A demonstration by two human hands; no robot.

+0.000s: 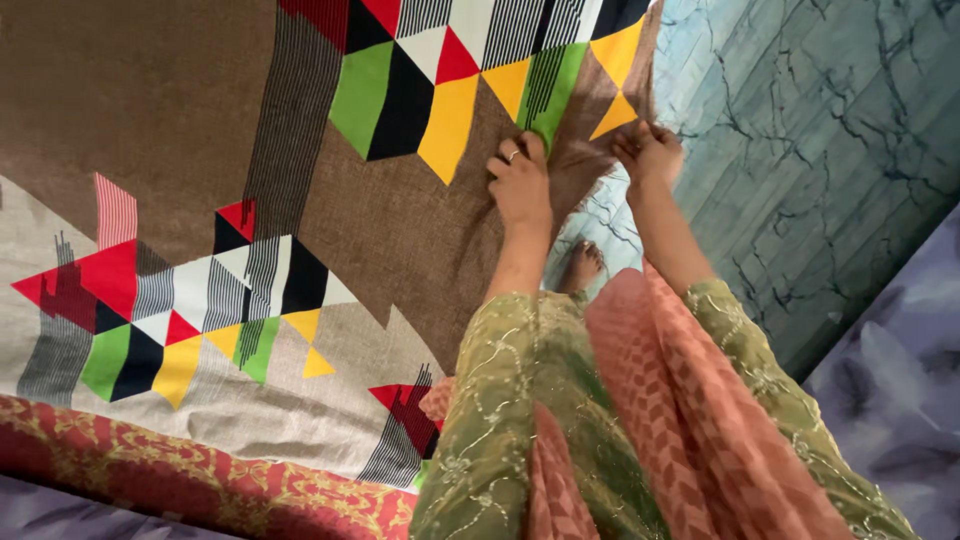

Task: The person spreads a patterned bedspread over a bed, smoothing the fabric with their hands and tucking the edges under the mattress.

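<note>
Beneath both hands, head view: one brown woven cloth, coarse in texture, printed with triangles in red, yellow, green, black and white and with bands of fine black stripes. It spreads leftward and away from the hands, its far parts cut off by the frame edges.

Left hand: ringed, fingers curled and pinching the cloth's edge at a green patch; grasping. Right hand: just beside the left, fingers bunched on the cloth's frayed corner below a yellow triangle; grasping. The fingertips of both are partly buried in the fabric, so the exact grip is hard to make out.

Both forearms run back into olive-green embroidered sleeves. A salmon-pink scarf with a chevron weave drapes between them.

Below the wrists, a bare foot, partly hidden by the cloth, stands on a blue-green marbled floor.

Well behind the left hand, at lower left, a red-and-gold patterned fabric lies along the cloth's near border. Grey-purple bedding sits at lower right, cropped.
</note>
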